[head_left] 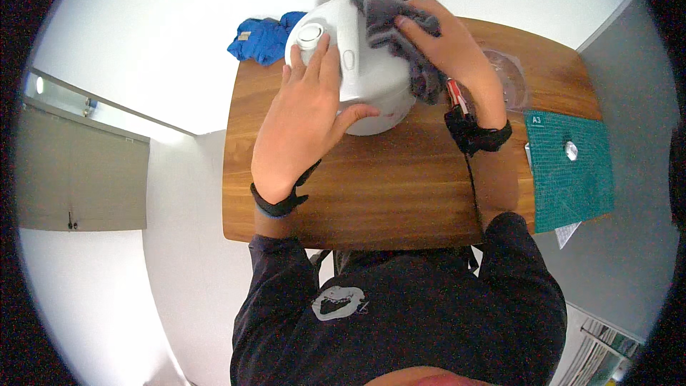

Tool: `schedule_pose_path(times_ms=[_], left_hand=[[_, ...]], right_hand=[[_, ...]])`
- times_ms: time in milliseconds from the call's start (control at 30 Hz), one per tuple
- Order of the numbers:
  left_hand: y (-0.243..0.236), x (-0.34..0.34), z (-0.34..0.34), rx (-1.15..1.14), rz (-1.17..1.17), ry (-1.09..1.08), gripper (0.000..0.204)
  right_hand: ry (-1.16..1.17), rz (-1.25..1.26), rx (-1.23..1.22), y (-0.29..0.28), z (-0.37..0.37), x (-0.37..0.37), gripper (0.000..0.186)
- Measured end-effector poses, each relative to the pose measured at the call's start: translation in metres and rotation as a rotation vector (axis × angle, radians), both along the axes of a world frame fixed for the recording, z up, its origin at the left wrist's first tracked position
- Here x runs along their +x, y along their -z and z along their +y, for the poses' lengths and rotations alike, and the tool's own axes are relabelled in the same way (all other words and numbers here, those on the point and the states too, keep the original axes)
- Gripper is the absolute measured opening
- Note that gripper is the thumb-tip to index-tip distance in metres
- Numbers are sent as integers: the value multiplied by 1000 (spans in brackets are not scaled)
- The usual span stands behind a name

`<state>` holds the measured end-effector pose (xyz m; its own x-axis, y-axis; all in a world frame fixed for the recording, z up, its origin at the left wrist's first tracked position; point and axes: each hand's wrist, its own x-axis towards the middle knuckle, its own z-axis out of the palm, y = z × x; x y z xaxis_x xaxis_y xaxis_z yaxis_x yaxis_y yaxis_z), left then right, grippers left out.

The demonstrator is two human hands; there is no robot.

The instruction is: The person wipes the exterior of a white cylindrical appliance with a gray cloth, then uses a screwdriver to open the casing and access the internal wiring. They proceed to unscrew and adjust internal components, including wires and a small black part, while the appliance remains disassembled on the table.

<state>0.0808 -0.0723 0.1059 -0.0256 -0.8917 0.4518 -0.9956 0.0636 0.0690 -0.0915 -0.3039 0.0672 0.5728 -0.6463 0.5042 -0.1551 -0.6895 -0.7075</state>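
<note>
A white rounded appliance [375,75], seemingly a rice cooker, stands on the wooden table [386,193] with its lid upward. My left hand [300,114] rests on its lid, fingers stretched near a round vent, thumb out toward the front. My right hand [454,50] grips a grey fluffy cloth [386,28] against the appliance's upper right side. A red-handled object [454,91] lies under my right wrist, partly hidden.
A crumpled blue cloth [261,41] lies at the table's back left. On the right are a clear plastic piece [514,75] and a green cutting mat [568,193] with a small silvery object [571,150]. Walls border the table; a grey cabinet [82,164] is at far left.
</note>
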Motion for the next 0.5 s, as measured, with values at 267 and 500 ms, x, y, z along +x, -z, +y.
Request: schedule_pose_path(times_ms=[267,500], left_hand=[[-8,1,1,99,131,-50,115],[-16,1,-23,118,70,-49,97]], right_hand=[[-166,70,-316,-10,28,-19,54],[-140,120,-400,-6,50,-30,45]])
